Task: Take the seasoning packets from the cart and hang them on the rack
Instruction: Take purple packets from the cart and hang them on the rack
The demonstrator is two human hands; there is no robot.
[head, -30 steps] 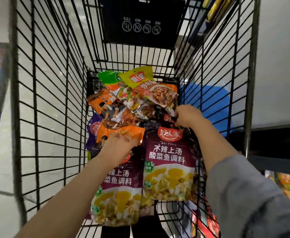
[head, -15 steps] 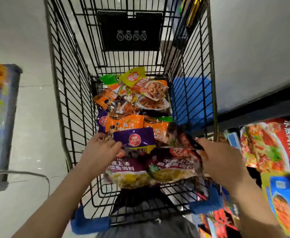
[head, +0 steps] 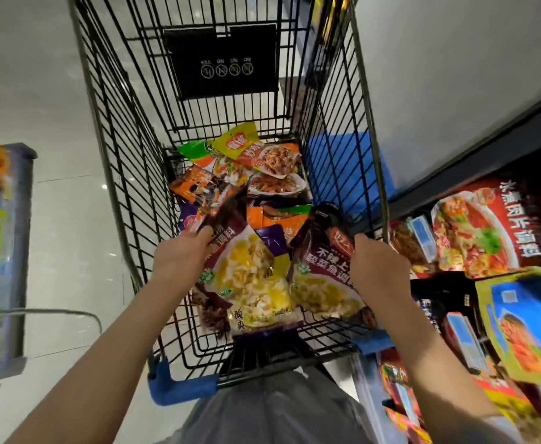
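Both hands have lifted since the earlier frames: the purple packets now sit higher above the cart floor and are tilted apart, and the camera has pulled back so more of the rack shows on the right.

Left hand (head: 179,261) grips the left purple packet (head: 249,277) by its top edge, fingers curled round it, thumb on the near face. Packet hangs down and toward the person from that hand, turned at a slant. More packets seem bunched under it, count unclear.

Right hand (head: 376,270) clamps the right purple packet (head: 322,277) at its upper right corner, fingers wrapped over the edge. Packet hangs to the left of and below that hand, just beside the left one, edges touching or overlapping; cannot tell which.

Both packets are held over the near end of the cart (head: 128,174), inside its wire walls.

Beyond the hands, on the cart floor: loose pile of seasoning packets (head: 262,174), orange, green, yellow.

Right of the right hand: rack (head: 474,161) with red packets (head: 484,229) and blue-yellow packets (head: 525,325) hanging or lying there, blurred.

Far left of the left hand: shelf (head: 9,251) with green and orange goods, blurred.
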